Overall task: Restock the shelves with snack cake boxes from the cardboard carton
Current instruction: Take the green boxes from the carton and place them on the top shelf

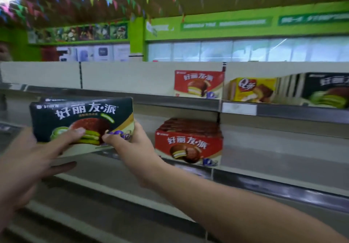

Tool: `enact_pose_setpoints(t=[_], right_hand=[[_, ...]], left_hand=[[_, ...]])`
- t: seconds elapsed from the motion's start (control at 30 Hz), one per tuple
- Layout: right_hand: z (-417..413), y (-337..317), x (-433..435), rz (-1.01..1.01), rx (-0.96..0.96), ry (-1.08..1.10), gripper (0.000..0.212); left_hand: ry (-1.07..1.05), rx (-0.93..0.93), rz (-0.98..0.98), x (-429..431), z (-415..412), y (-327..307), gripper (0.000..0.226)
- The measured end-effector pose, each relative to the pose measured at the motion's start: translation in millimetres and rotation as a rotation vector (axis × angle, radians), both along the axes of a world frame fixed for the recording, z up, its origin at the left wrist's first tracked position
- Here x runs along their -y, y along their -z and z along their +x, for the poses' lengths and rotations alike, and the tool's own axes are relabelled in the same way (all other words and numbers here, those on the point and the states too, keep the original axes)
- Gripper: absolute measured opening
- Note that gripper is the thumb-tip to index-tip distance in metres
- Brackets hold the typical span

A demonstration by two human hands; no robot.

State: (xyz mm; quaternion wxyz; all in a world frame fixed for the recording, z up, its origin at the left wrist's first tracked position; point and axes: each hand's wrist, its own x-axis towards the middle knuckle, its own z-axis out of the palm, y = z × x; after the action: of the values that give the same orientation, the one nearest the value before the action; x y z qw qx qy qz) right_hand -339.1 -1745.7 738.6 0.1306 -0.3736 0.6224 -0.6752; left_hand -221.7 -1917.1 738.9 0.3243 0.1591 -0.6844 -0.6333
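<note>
Both my hands hold a dark green snack cake box (79, 114) up in front of the shelves at the left; a second box edge shows just behind it. My left hand (43, 152) grips its lower left, thumb on the front face and fingers underneath. My right hand (132, 144) grips its lower right corner, thumb on the front. The box hangs level with the middle shelf (264, 178), left of a stack of red snack cake boxes (188, 142). The cardboard carton is out of view.
On the top shelf (170, 101) stand a red box (198, 84), a yellow box (253, 89) and a dark green box (326, 89) at the right. Bare shelf boards stretch left and right of the red stack. Lower shelf edges run below my arms.
</note>
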Motion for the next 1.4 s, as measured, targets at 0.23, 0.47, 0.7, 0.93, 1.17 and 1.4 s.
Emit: enact_pose_setpoints(t=[0.23, 0.47, 0.7, 0.93, 1.17, 1.4], right_hand=[[-24, -55, -57, -0.074, -0.094, 0.133, 0.05], [-46, -96, -132, -0.115, -0.171, 0.25, 0.046], [-68, -122, -211, -0.164, -0.223, 0.402, 0.044], [-87, -139, -294, -0.205, -0.251, 0.501, 0.044], [-93, -158, -377, -0.231, -0.303, 0.617, 0.039], [-91, -177, -460, -0.249, -0.353, 0.744, 0.035]], left_hand=[[0.077, -0.093, -0.099, -55, -42, -55, 0.116], [0.149, -0.341, -0.221, -129, -83, -105, 0.054], [0.331, -0.364, -0.261, -204, -121, -135, 0.06], [0.438, -0.386, -0.249, -281, -158, -158, 0.059], [0.546, -0.404, -0.29, -358, -182, -184, 0.069], [0.636, -0.454, -0.331, -440, -197, -205, 0.08]])
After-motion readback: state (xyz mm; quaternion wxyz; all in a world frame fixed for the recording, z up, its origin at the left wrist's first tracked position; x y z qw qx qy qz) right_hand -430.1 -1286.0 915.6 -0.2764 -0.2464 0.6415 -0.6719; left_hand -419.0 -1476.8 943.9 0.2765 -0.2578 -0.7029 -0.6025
